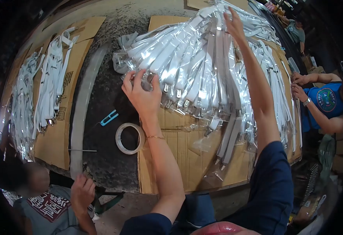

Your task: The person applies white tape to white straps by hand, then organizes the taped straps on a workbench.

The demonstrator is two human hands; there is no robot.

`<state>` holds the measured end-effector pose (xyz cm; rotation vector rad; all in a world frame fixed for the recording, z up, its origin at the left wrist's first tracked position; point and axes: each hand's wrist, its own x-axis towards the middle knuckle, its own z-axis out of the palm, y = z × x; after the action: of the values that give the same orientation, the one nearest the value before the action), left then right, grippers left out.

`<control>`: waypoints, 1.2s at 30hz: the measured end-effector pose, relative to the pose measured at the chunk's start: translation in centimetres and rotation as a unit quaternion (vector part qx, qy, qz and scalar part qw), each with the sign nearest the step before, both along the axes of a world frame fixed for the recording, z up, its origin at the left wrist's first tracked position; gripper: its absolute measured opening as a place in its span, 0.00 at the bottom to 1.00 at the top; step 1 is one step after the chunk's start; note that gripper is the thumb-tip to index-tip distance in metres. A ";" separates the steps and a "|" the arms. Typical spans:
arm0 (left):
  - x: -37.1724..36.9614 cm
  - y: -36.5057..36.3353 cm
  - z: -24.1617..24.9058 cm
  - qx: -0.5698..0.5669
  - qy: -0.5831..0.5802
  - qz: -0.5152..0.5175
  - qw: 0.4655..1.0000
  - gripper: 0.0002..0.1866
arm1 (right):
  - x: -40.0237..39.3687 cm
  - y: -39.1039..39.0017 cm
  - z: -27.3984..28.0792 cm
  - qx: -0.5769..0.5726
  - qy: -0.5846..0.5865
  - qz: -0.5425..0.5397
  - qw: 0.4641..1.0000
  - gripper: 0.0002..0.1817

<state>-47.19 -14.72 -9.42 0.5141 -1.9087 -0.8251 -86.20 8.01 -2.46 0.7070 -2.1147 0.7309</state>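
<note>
A large fan of white straps in clear plastic sleeves (pixel 187 58), many with metal clips, lies across the cardboard (pixel 179 156). At its lower left edge is my left hand (pixel 143 92), fingers curled and apart near the strap ends; whether it touches the plastic is unclear. My right hand (pixel 234 25) reaches to the upper part of the bundle, with its fingers spread beside the gathered straps. Two grey straps (pixel 229 137) hang lower than the rest, between my forearms.
A tape roll (pixel 130 138) and blue snips (pixel 109 118) lie on the dark surface left of the cardboard. More bagged straps (pixel 50 82) lie on cardboard at far left. A person in grey (pixel 48 207) is at lower left, another in blue (pixel 324 100) at right.
</note>
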 end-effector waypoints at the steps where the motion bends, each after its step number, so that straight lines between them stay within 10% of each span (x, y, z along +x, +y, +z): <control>1: 0.0 0.0 0.1 0.005 0.001 0.005 1.000 0.21 | 4.0 0.6 1.1 -0.025 0.023 0.017 0.999 0.24; 10: 0.1 1.6 3.7 -0.058 0.082 0.183 0.978 0.17 | 34.7 11.7 -2.0 0.044 -0.458 0.023 0.887 0.21; 18: 6.8 9.6 8.5 -0.073 -0.002 -0.219 0.973 0.09 | 34.1 9.5 -5.5 0.023 -0.376 0.014 0.926 0.23; 26: 17.4 12.5 0.0 -0.056 -0.232 -0.242 0.940 0.11 | 32.9 8.2 -3.3 -0.160 -0.449 0.292 0.829 0.21; 36: 17.4 13.7 -0.3 -0.172 -0.267 -0.185 0.930 0.12 | 25.9 7.6 -5.0 -0.038 -0.277 -0.096 0.955 0.21</control>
<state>-29.78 -0.99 -9.74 0.1647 -2.6469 -0.5910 -60.27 15.60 -7.46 0.2587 -2.5929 0.9787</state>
